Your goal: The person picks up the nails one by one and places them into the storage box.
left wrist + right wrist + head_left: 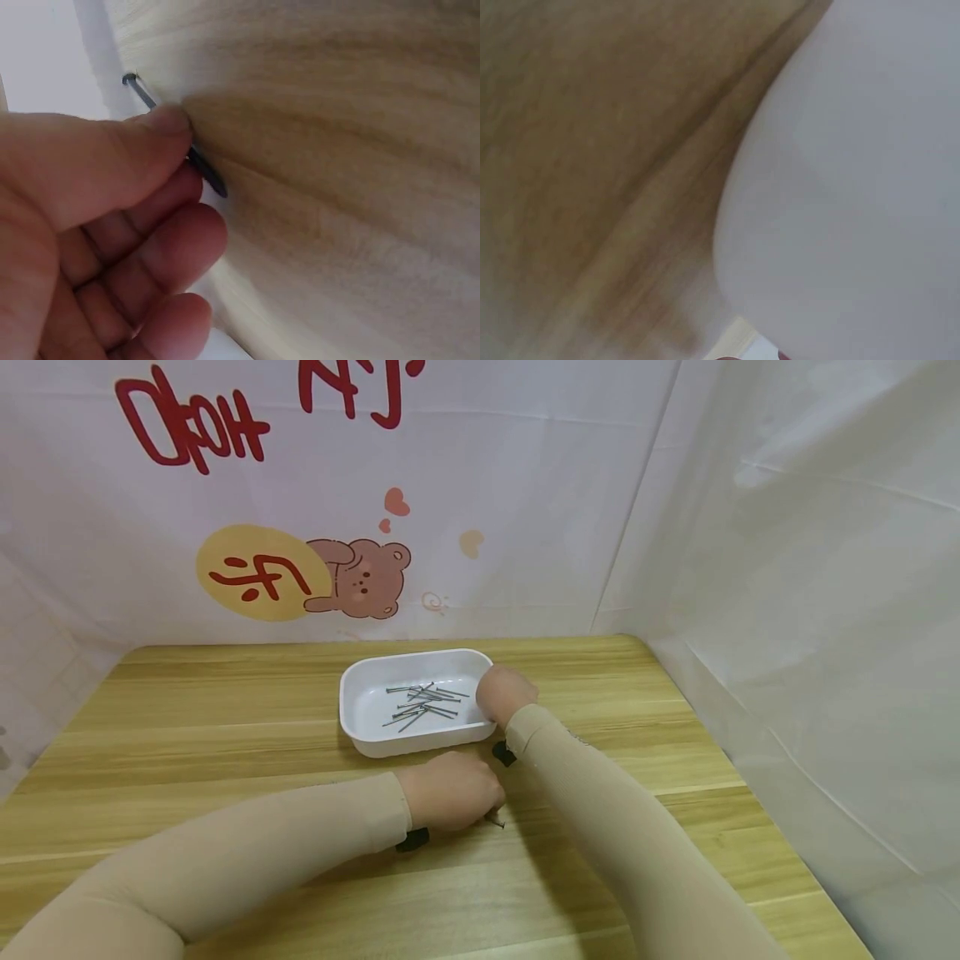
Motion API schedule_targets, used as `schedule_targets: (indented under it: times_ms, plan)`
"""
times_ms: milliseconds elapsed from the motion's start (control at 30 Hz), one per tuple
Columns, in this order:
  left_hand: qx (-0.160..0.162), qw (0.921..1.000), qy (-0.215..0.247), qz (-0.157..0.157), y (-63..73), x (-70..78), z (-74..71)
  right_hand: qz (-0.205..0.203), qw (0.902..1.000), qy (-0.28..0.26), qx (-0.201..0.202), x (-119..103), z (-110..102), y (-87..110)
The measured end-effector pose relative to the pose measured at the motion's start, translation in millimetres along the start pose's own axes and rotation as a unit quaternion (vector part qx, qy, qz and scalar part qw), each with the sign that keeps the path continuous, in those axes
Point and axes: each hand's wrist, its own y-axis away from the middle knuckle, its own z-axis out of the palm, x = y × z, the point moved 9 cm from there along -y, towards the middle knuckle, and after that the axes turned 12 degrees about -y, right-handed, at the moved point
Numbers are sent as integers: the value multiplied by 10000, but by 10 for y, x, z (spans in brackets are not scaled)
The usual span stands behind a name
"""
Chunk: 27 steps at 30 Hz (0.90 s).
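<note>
My left hand (453,789) is low over the wooden table, in front of the tray. Between thumb and index finger it pinches a dark nail (210,176), whose flat head sticks out past the thumb and whose point lies close to the wood. The other fingers curl in below. At the right end of the white plastic tray (360,742), my right hand (506,693) grips the rim, its fingertips hidden. Several loose nails (423,700) lie criss-cross inside the tray. The right wrist view shows the tray's smooth outer wall but not the hand.
The wooden table (225,718) reaches back to a white printed cloth (525,527) with a bear and red writing. Another white cloth (825,610) hangs along the right side. A dark strap piece (504,753) shows at the right wrist.
</note>
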Motion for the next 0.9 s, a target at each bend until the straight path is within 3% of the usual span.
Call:
schedule_targets:
  times_ms: [133, 433, 900]
  plan:
    - [-49, 10000, -4, -35, 1, 3, 13, 54, 10000, -43, -3, 2, -5, 3]
    - [-486, 9987, 136, -87, -15, 20, 85, 67, 10000, -23, -27, 5, 7, 6]
    - [-614, 9977, 267, 91, -42, 21, 147, -97, 9999, 88, 0, -1, 15, -5]
